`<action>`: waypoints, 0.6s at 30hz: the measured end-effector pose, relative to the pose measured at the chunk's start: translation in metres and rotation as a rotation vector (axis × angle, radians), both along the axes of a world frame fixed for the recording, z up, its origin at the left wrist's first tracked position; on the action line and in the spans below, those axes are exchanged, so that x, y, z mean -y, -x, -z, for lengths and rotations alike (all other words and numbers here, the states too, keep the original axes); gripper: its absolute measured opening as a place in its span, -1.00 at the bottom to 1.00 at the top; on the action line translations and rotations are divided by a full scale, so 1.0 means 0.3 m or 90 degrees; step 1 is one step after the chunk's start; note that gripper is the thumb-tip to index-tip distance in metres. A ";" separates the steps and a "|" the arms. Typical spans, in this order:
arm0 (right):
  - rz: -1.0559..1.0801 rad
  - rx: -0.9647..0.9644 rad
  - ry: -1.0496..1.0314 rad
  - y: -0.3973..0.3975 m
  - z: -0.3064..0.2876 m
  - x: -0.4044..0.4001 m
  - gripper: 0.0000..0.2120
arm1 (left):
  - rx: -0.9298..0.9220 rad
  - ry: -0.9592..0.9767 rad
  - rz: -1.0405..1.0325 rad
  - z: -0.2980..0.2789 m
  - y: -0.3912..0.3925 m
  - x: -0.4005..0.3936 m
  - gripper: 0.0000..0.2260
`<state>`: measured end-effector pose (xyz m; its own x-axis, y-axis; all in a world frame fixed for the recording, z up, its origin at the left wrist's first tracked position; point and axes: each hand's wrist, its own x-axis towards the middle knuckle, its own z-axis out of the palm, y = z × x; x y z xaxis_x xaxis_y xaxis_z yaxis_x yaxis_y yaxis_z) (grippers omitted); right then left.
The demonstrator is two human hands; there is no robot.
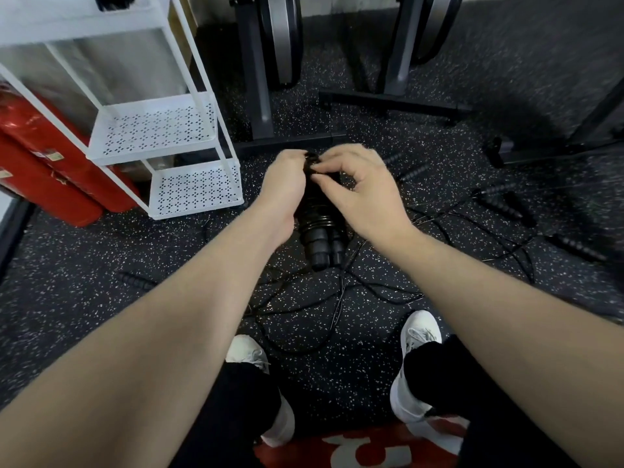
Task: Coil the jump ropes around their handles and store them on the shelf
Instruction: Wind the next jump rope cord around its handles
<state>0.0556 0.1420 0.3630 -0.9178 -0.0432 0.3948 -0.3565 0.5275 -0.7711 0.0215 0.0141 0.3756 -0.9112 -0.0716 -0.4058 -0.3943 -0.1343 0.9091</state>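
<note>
White shoes [417,366] planted on speckled floor [84,282]; loose ropes [337,298] tangled just ahead; left hand [283,187] grips coiled handle pair [320,231], held above floor; right hand [364,187] pinches cord at bundle top; spare handles [503,204] right; white shelf [162,130] far left.

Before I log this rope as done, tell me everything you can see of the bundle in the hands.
The jump rope bundle is black: two ribbed handles side by side, thin cord wound around their middle. It hangs roughly upright above the speckled floor, handle ends down. The left hand grips its top; the right hand pinches the cord there.
</note>
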 end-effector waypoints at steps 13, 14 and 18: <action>-0.069 0.364 0.109 -0.170 -0.225 -0.017 -0.16 | -0.077 -0.141 -0.080 -0.246 -0.131 0.028 -0.81; -0.069 0.364 0.085 -0.179 -0.248 -0.004 -0.13 | -0.077 -0.160 -0.092 -0.281 -0.138 0.040 -0.81; -0.066 0.338 0.102 -0.199 -0.370 0.043 -0.15 | -0.060 -0.204 -0.095 -0.422 -0.165 0.087 -0.78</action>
